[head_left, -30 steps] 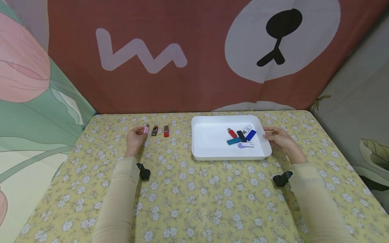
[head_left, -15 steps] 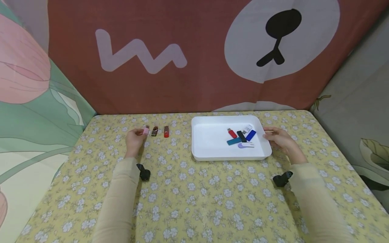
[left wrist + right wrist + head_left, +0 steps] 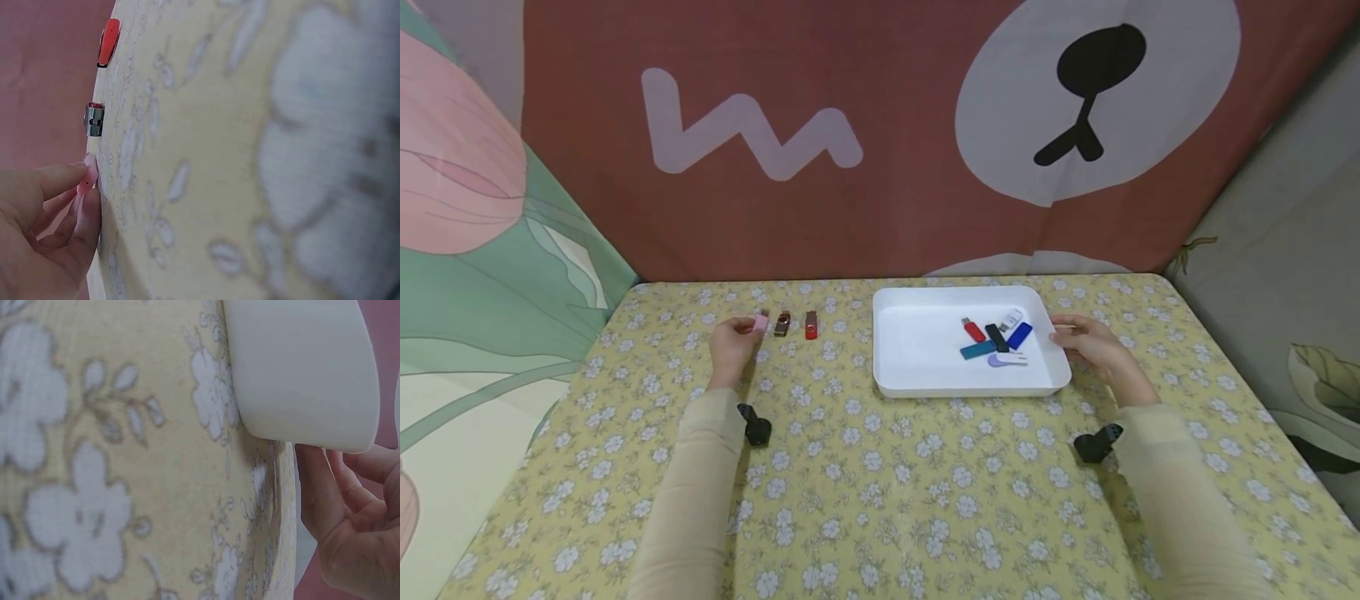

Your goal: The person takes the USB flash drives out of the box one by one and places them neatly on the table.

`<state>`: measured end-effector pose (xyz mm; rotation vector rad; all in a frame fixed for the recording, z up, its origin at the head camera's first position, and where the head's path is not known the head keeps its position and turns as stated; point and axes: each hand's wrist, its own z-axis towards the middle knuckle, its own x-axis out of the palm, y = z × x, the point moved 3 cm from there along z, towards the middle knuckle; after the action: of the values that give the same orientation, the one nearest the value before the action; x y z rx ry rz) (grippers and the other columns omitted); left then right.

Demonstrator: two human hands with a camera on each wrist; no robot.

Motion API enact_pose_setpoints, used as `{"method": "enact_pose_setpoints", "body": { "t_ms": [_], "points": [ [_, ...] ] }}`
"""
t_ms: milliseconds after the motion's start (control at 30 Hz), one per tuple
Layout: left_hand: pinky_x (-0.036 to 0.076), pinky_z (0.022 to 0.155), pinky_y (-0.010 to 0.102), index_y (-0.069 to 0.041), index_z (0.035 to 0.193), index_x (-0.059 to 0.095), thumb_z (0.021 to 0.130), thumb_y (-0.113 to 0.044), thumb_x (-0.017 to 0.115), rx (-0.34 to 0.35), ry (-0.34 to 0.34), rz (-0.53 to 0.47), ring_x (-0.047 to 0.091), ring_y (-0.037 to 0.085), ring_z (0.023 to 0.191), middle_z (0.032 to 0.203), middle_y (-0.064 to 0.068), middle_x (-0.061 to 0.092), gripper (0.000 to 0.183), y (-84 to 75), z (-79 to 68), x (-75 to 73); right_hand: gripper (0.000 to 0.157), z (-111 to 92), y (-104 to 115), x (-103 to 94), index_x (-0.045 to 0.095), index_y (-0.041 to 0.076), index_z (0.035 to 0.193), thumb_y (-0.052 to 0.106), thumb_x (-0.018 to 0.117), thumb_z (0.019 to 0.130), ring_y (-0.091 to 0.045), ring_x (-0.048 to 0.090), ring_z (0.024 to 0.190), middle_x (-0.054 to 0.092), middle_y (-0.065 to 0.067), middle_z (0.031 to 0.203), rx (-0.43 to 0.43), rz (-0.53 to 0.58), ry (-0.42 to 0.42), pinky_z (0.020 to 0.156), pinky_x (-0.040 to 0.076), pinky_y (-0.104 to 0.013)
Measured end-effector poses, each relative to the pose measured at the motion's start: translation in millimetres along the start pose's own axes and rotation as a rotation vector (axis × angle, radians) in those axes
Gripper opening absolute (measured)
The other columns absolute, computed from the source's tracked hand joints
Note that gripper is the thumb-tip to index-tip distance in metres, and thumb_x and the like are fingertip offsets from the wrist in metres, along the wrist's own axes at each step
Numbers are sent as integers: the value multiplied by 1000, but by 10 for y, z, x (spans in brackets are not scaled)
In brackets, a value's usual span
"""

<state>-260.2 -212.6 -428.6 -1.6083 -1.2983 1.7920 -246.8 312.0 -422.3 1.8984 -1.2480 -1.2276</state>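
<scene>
My left hand [image 3: 732, 352] pinches a small pink USB stick [image 3: 762, 323] between thumb and fingertips, close over the cloth at the back left. The pink stick's end shows between the fingers in the left wrist view. Just right of it lie a dark swivel USB stick [image 3: 782, 324] and a red swivel USB stick [image 3: 811, 326], side by side. A white tray [image 3: 917, 350] stands right of them. My right hand [image 3: 1093, 348] holds the tray's right end, thumb at the rim and fingers against the outer wall, as the right wrist view [image 3: 359, 512] shows.
In the tray's right half lie several USB sticks: a red one [image 3: 973, 330], a teal one [image 3: 977, 349], a black one [image 3: 996, 336], a blue one [image 3: 1019, 335] and whitish ones. A yellow floral cloth [image 3: 917, 483] covers the table, with a printed curtain [image 3: 895, 225] behind.
The pink USB stick has tilted and dipped slightly in my left fingers since the first frame. My right hand and the tray have stayed in place.
</scene>
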Motion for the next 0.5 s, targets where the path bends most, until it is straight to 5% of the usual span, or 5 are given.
{"method": "enact_pose_setpoints", "body": {
  "t_ms": [233, 500],
  "points": [
    [52, 90, 41, 5, 125, 58, 95, -10, 55, -5, 2, -12, 58, 34, 108, 122, 25, 59, 33, -8, -18, -12, 63, 0, -8, 12, 22, 7, 152, 24, 51, 99, -19, 53, 114, 30, -20, 151, 11, 9, -7, 76, 52, -13],
    [51, 90, 44, 2, 128, 56, 95, -9, 51, 26, -57, -42, 55, 35, 113, 127, 23, 57, 35, -69, -32, -29, 63, -18, 11, 4, 23, 7, 152, 23, 52, 99, 2, 57, 84, 38, -17, 142, -10, 17, 0, 77, 54, -16]
  ]
}}
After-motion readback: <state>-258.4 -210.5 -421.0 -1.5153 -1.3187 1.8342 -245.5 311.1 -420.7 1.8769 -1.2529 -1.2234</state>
